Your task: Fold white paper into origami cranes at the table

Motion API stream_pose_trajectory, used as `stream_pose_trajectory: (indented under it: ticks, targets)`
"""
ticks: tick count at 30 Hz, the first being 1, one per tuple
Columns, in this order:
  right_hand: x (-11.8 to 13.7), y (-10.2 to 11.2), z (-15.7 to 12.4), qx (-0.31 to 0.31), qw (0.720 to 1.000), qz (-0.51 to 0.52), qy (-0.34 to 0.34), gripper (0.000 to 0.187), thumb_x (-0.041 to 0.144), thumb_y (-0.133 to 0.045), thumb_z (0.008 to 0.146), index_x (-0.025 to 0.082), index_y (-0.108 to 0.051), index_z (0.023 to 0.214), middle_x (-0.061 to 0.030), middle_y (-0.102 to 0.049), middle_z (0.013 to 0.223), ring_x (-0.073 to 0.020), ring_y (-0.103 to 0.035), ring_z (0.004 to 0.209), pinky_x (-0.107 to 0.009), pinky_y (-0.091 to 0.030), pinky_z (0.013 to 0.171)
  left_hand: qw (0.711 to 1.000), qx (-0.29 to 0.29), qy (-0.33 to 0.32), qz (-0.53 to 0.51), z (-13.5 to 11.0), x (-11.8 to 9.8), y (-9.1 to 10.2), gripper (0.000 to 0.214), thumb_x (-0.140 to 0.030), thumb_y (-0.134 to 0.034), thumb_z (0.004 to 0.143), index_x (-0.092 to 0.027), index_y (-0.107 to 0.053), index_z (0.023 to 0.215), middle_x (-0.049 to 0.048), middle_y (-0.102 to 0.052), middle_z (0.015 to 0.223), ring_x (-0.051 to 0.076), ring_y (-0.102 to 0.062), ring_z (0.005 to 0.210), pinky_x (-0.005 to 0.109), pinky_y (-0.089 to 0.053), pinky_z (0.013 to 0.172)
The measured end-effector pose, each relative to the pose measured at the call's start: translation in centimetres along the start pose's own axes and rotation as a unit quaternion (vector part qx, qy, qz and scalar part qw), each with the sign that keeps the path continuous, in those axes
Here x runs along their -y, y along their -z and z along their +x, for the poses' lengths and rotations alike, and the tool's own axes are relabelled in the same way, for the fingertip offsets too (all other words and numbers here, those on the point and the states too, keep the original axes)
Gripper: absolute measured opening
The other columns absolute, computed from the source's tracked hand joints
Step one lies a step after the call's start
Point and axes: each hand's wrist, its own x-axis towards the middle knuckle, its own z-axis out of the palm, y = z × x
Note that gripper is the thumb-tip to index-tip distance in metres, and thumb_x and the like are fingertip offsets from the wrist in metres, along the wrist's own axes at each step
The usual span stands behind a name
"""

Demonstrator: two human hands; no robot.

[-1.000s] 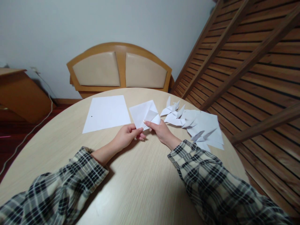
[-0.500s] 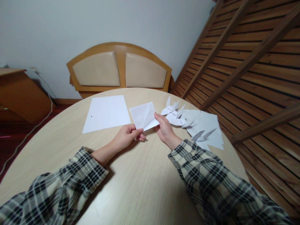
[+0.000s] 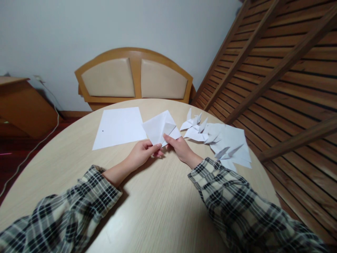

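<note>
Between my two hands is a folded sheet of white paper [image 3: 156,127], with a creased flap standing on its right side. My left hand [image 3: 144,152] pinches its near corner, thumb on top and fingers underneath. On the right part of the fold, my right hand [image 3: 181,149] presses its thumb near the crease, its other fingers mostly hidden below the paper. Several folded paper cranes [image 3: 195,130] stand just beyond my right hand.
A flat white sheet [image 3: 119,126] with a small dark dot lies at the left. More white sheets [image 3: 234,138] lie under some cranes at the right. The round wooden table [image 3: 147,211] carries everything; a padded headboard [image 3: 134,77] stands behind, slatted wood [image 3: 276,70] at the right.
My right hand has shifted left and its thumb has moved down toward the crease. The paper's right flap now lies differently, showing a new fold. My left hand has stayed put.
</note>
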Motion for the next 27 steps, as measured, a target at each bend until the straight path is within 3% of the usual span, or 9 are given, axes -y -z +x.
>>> stream_pose_trajectory:
  ticks: [4, 6, 9, 11, 15, 23, 27]
  targets:
    - [0.01, -0.37, -0.02, 0.003, 0.999, 0.000, 0.048, 0.030, 0.048, -0.070, 0.078, 0.026, -0.065, 0.097, -0.0038, -0.068, 0.103, -0.0197, -0.061, 0.096, -0.036, -0.047, 0.089, 0.997, 0.039, -0.026, 0.056, 0.02, 0.35, 0.14, 0.026, -0.039, -0.062, 0.084, -0.013, -0.068, 0.080, 0.0071, -0.072, 0.075, 0.015, -0.063, 0.067, 0.027, -0.048, 0.066]
    - [-0.06, -0.30, 0.25, -0.012, 0.998, 0.017, 0.054, 0.029, 0.047, -0.070, 0.077, 0.027, -0.065, 0.098, -0.0038, -0.068, 0.107, -0.0204, -0.061, 0.102, -0.038, -0.047, 0.094, 0.998, 0.025, -0.041, 0.038, -0.04, 0.24, 0.09, 0.027, -0.041, -0.061, 0.085, -0.015, -0.063, 0.078, 0.0048, -0.068, 0.073, 0.014, -0.061, 0.066, 0.026, -0.048, 0.064]
    - [-0.30, -0.06, 0.60, -0.017, 0.998, 0.027, 0.051, 0.034, 0.048, -0.070, 0.077, 0.027, -0.065, 0.103, -0.0048, -0.068, 0.111, -0.0218, -0.061, 0.106, -0.041, -0.047, 0.097, 0.996, -0.045, -0.056, -0.050, -0.08, -0.10, 0.04, 0.026, -0.045, -0.051, 0.091, -0.019, -0.051, 0.086, 0.0006, -0.061, 0.075, 0.012, -0.061, 0.065, 0.024, -0.048, 0.057]
    - [-0.45, 0.04, 0.67, -0.014, 0.998, 0.026, 0.048, 0.038, 0.050, -0.070, 0.076, 0.027, -0.064, 0.106, -0.0054, -0.067, 0.114, -0.0230, -0.060, 0.110, -0.042, -0.046, 0.100, 0.986, -0.118, -0.078, -0.090, 0.03, -0.17, 0.15, 0.022, -0.045, -0.045, 0.094, -0.023, -0.044, 0.096, 0.0009, -0.059, 0.088, 0.012, -0.062, 0.070, 0.024, -0.051, 0.057]
    - [-0.47, 0.02, 0.51, -0.004, 0.999, 0.034, 0.040, 0.040, 0.048, -0.071, 0.075, 0.027, -0.064, 0.108, -0.0051, -0.068, 0.114, -0.0241, -0.058, 0.114, -0.043, -0.042, 0.105, 0.963, -0.219, -0.145, -0.068, 0.39, 0.17, 0.60, 0.021, -0.040, -0.048, 0.093, -0.029, -0.040, 0.109, 0.0023, -0.051, 0.110, 0.013, -0.060, 0.082, 0.026, -0.055, 0.062]
    - [-0.32, 0.04, 0.30, 0.009, 0.999, 0.042, 0.021, 0.040, 0.045, -0.073, 0.076, 0.026, -0.065, 0.110, -0.0050, -0.067, 0.119, -0.0243, -0.059, 0.113, -0.045, -0.040, 0.107, 0.966, -0.213, -0.149, 0.002, 0.12, 0.06, 0.78, 0.012, -0.031, -0.049, 0.093, -0.023, -0.054, 0.100, 0.0033, -0.055, 0.102, 0.016, -0.055, 0.091, 0.025, -0.052, 0.068]
    - [-0.20, 0.00, 0.26, 0.024, 0.999, 0.030, 0.029, 0.043, 0.045, -0.072, 0.077, 0.026, -0.063, 0.114, -0.0050, -0.067, 0.120, -0.0247, -0.058, 0.114, -0.045, -0.039, 0.108, 0.965, -0.206, -0.159, 0.021, 0.07, 0.08, 0.98, 0.018, -0.030, -0.049, 0.091, -0.022, -0.060, 0.102, 0.0063, -0.055, 0.115, 0.020, -0.054, 0.103, 0.030, -0.052, 0.076]
